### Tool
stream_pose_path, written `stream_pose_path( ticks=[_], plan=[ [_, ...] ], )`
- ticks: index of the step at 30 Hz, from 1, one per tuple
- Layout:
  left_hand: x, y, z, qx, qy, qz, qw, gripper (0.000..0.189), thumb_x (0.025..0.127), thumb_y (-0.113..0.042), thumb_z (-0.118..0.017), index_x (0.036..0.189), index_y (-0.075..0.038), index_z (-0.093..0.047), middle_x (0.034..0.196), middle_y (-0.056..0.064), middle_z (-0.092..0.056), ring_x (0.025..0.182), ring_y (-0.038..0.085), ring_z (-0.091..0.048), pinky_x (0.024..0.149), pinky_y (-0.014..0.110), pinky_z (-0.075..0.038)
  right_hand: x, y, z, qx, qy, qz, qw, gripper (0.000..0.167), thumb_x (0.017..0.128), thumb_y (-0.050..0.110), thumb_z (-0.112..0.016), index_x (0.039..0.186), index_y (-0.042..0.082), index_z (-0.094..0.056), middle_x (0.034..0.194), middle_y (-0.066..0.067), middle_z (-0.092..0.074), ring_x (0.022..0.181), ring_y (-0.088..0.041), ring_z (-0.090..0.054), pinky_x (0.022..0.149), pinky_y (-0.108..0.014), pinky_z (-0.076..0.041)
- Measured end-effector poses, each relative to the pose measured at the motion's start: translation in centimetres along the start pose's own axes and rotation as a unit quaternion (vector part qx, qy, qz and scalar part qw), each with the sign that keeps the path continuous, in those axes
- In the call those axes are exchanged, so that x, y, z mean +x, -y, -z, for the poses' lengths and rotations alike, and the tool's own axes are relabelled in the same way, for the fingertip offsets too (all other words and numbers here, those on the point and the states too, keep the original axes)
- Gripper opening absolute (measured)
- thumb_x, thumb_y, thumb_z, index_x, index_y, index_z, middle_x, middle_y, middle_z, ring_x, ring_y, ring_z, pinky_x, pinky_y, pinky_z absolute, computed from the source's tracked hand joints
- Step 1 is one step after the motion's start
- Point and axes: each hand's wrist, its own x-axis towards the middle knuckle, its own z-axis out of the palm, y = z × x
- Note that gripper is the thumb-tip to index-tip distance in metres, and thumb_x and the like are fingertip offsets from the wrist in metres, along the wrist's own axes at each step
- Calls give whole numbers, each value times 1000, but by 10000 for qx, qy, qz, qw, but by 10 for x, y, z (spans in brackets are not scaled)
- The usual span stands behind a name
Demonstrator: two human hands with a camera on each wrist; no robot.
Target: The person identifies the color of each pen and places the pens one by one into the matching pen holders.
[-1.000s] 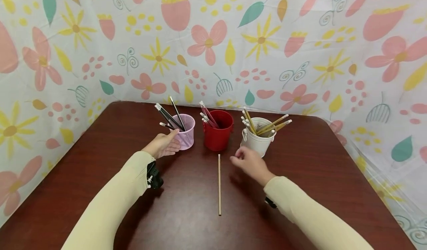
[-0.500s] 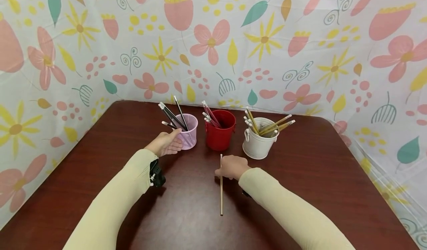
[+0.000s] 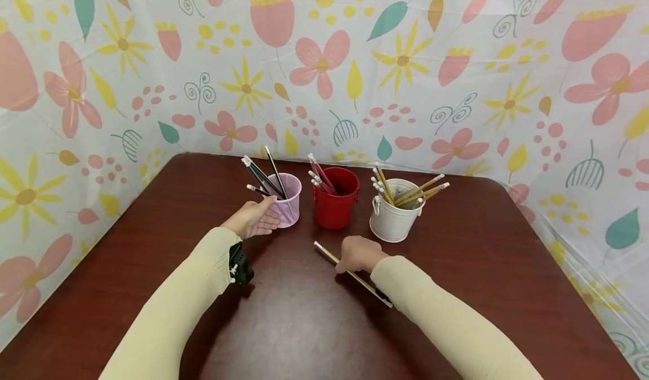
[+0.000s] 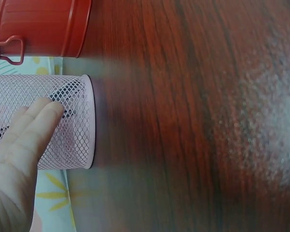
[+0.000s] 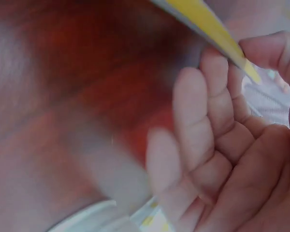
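Note:
A gold-yellow pencil (image 3: 363,283) slants over the table, white eraser end pointing away to the left. My right hand (image 3: 359,253) pinches it between thumb and fingers; the right wrist view has the pencil (image 5: 212,34) at the thumb tip, with the other fingers (image 5: 191,104) loosely spread. My left hand (image 3: 253,218) rests against a pink mesh pencil cup (image 3: 289,208), its thumb by the rim. In the left wrist view straight fingers (image 4: 38,123) lie along the mesh wall. Several black pencils (image 3: 257,174) lean in that cup.
Right of the pink cup stands a red bucket (image 3: 333,211) with several dark-pink pencils (image 3: 320,176). A white bucket (image 3: 391,222) farther right bears several yellow pencils (image 3: 416,191). Behind the brown table (image 3: 284,323) hangs a flowered cloth (image 3: 324,121).
My right hand has come left from beside the white bucket to the pencil and taken hold of it. The pencil has swung from pointing straight away to slanting. The left hand stays at the pink cup.

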Motion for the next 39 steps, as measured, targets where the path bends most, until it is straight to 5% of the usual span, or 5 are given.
stream_pose_path(
  ticks=[5,12,19,27,39],
  plan=[
    [1,2,2,-31,77,-41,10000,64,102,-39,-34,129,18,-42,126,31,-53,108,33,-58,99,43,-43,-4,-9,15,792,-424,838,9924,14,73,12,-67,62,13,-58,54,5,-51,51,-9,-47,50,-24,-37],
    [0,5,4,-133,353,155,9992,69,102,-42,-30,135,18,-35,136,35,-43,124,40,-47,103,44,-38,-12,-36,28,1405,-1436,1861,9618,4,70,7,-64,74,6,-63,63,5,-59,59,-6,-49,56,-22,-42],
    [-2,-3,0,-120,582,318,9977,73,102,-41,-21,138,21,-25,143,38,-30,133,45,-33,109,47,-30,-33,-62,58,2482,-2078,1596,9326,7,78,3,-65,84,-1,-65,70,0,-63,67,-11,-56,62,-23,-45],
    [-7,-9,-1,67,835,507,9952,73,102,-40,-15,139,23,-17,146,40,-20,137,47,-22,112,49,-20,-66,-73,103,2477,-3059,1285,9102,11,82,7,-67,87,-2,-65,74,-1,-65,67,-4,-55,60,-18,-44],
    [-12,-14,1,-15,439,129,9989,64,103,-31,-27,136,24,-26,139,41,-33,130,47,-36,107,48,-32,-85,-78,138,2999,-4068,1115,8556,14,84,6,-66,89,-6,-62,62,21,-56,59,4,-54,53,-13,-43]
  ],
)
